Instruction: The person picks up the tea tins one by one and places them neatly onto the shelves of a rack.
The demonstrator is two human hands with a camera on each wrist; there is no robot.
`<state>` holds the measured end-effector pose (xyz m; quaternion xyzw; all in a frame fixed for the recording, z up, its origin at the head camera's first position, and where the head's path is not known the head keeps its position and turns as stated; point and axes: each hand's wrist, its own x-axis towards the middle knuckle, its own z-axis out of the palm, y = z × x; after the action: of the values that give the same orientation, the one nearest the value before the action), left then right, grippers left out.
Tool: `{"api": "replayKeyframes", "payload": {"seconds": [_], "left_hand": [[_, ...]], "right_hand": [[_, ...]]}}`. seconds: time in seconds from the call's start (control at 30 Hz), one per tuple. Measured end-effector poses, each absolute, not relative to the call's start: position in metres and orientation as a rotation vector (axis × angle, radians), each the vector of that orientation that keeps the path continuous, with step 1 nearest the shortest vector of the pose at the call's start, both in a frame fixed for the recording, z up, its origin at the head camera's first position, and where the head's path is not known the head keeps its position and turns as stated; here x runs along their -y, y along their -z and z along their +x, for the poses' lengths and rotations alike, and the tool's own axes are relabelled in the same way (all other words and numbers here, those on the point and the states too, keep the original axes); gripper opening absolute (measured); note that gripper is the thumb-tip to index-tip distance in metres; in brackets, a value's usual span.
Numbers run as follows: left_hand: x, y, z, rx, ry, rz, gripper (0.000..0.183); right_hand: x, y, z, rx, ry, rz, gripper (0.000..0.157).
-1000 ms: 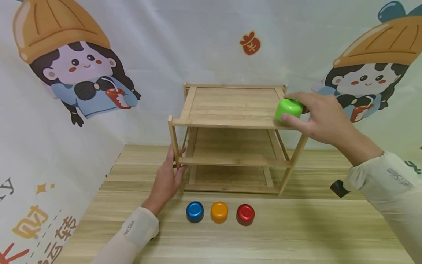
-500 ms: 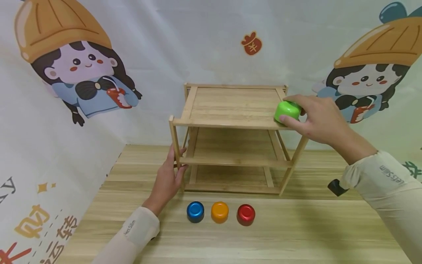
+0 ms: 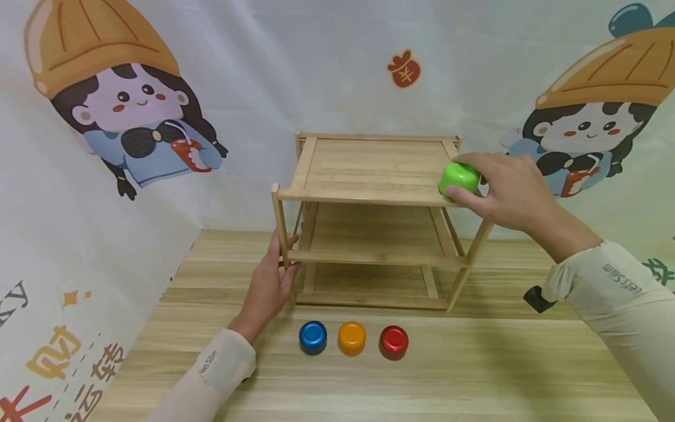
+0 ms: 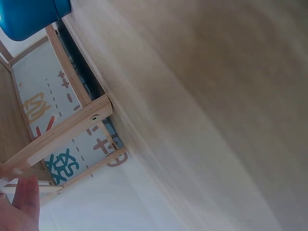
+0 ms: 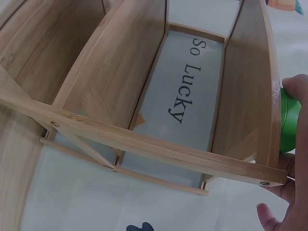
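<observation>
A three-level wooden rack (image 3: 369, 196) stands in the middle of the head view. My left hand (image 3: 266, 287) grips its front left post, thumb on the near side and fingers around behind. My right hand (image 3: 508, 187) holds a small round green canister (image 3: 460, 179) at the front right corner of the top shelf, with thumb and fingers on either side. In the right wrist view the green canister (image 5: 288, 120) sits against the top board, partly hidden by the hand. Blue (image 3: 313, 337), orange (image 3: 351, 338) and red (image 3: 394, 342) canisters line up before the rack.
The rack and the three canisters stand on a wood-grain table (image 3: 448, 381). Behind hangs a pale cloth (image 3: 327, 70) printed with cartoon figures. A black object (image 3: 539, 299) shows beside the right sleeve.
My right hand has shifted slightly left and down with the green canister, which now sits at the shelf corner. The left hand keeps its grip on the rack post.
</observation>
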<state>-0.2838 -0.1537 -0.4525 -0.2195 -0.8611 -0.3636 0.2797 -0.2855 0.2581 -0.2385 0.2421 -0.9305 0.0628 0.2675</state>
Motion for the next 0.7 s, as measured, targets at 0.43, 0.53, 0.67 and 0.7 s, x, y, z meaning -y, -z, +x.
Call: {"api": "replayKeyframes", "payload": {"seconds": [0.43, 0.53, 0.67, 0.7], "left_hand": [[0.153, 0.451, -0.283, 2.304, 0.994, -0.590, 0.088], [0.153, 0.451, -0.282, 2.308, 0.997, -0.587, 0.088], [0.153, 0.451, -0.283, 2.312, 0.999, -0.580, 0.087], [0.153, 0.451, -0.283, 2.313, 1.000, -0.579, 0.087]], "right_hand": [[-0.258, 0.240, -0.284, 2.518, -0.131, 0.615, 0.057], [-0.258, 0.238, -0.282, 2.531, -0.147, 0.591, 0.061], [-0.258, 0.236, -0.276, 2.545, -0.180, 0.538, 0.064], [-0.258, 0.235, -0.273, 2.541, -0.182, 0.528, 0.064]]}}
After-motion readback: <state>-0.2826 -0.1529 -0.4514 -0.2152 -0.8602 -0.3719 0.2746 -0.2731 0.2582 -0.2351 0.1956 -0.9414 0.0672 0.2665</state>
